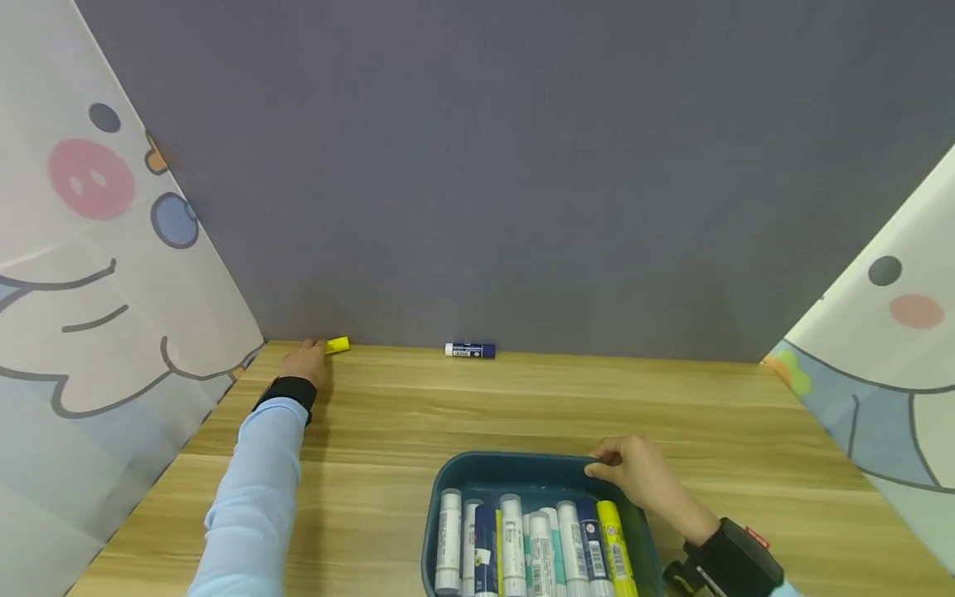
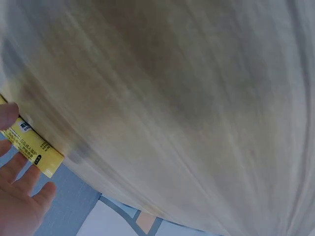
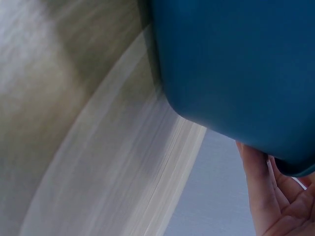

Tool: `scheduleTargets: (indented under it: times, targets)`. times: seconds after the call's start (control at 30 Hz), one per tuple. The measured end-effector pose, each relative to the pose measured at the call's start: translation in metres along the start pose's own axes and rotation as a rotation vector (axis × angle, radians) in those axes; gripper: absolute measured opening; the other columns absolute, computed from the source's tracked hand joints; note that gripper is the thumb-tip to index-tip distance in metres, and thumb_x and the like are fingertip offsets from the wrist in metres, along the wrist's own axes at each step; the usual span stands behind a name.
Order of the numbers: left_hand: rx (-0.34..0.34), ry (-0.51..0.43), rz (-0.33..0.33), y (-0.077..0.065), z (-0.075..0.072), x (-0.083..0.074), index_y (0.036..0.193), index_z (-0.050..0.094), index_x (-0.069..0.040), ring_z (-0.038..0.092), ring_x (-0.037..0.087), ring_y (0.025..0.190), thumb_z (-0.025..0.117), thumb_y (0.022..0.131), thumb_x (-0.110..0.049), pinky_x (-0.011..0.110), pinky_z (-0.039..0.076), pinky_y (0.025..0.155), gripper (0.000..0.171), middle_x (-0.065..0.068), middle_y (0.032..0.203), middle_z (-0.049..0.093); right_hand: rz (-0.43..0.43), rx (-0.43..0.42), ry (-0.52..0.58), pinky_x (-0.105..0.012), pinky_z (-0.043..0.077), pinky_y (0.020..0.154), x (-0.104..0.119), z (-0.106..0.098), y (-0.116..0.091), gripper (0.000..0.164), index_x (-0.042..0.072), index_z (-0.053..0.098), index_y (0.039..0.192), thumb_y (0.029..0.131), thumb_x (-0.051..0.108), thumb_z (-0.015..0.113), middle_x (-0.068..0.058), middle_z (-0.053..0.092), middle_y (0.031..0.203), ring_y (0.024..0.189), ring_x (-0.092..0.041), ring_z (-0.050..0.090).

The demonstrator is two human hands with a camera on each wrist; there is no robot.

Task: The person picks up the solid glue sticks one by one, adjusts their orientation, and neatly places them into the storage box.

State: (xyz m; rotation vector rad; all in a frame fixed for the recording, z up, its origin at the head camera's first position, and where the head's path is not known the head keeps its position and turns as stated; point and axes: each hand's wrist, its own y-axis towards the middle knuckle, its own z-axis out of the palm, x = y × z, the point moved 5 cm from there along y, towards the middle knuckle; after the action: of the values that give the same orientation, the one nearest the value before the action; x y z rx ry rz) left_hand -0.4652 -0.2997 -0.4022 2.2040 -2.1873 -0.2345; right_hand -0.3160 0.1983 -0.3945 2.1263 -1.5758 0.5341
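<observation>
At the far left of the table, my left hand (image 1: 304,365) pinches a yellow glue stick (image 1: 338,345). The left wrist view shows the thumb on one side of the glue stick (image 2: 37,147) and fingers on the other; one end is out of frame. My right hand (image 1: 642,473) grips the far right corner of a dark teal bin (image 1: 515,464), thumb inside the rim and fingers outside. Several white, navy and yellow glue sticks (image 1: 513,539) stand tilted in the bin. In the right wrist view, fingers press the outer wall of the bin (image 3: 236,73).
A navy glue stick with a white end (image 1: 470,351) lies by the back wall, near the middle. The grey back wall (image 1: 477,182) rises from the far edge of the wooden table (image 1: 388,414). Cartoon-printed panels (image 1: 112,315) flank the table on both sides.
</observation>
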Motion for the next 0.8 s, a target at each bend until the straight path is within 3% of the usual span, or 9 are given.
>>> scheduleTargets:
  times: [0.2,0.5,0.8]
  targets:
    - [-0.081,-0.03,0.029,0.005,0.002,-0.005,0.115,0.05,0.011,0.052,0.048,0.099,0.049,0.081,-0.004,0.055,0.042,0.085,0.037,0.032,0.112,0.052,-0.003,-0.002,-0.004,-0.018,0.043,0.056,0.001,-0.002,-0.001,0.011,0.012,0.071,0.082,0.072,0.016,0.075,0.005,0.064,0.075,0.064,-0.005,0.053]
    - [0.094,-0.018,-0.067,0.003,0.012,-0.005,0.124,0.051,0.003,0.058,0.047,0.088,0.047,0.088,-0.008,0.056,0.047,0.072,0.037,0.031,0.105,0.059,-0.003,-0.005,-0.006,-0.018,0.041,0.054,0.004,-0.001,-0.002,0.01,0.013,0.071,0.081,0.073,0.017,0.075,0.007,0.061,0.071,0.061,-0.003,0.049]
    - [0.089,0.004,-0.045,0.002,0.006,-0.012,0.119,0.053,0.006,0.06,0.043,0.081,0.051,0.088,-0.008,0.055,0.049,0.07,0.034,0.03,0.099,0.061,-0.062,-0.042,0.024,-0.019,0.041,0.052,0.002,-0.001,-0.003,0.012,0.01,0.071,0.078,0.071,0.019,0.076,0.006,0.061,0.068,0.058,-0.003,0.049]
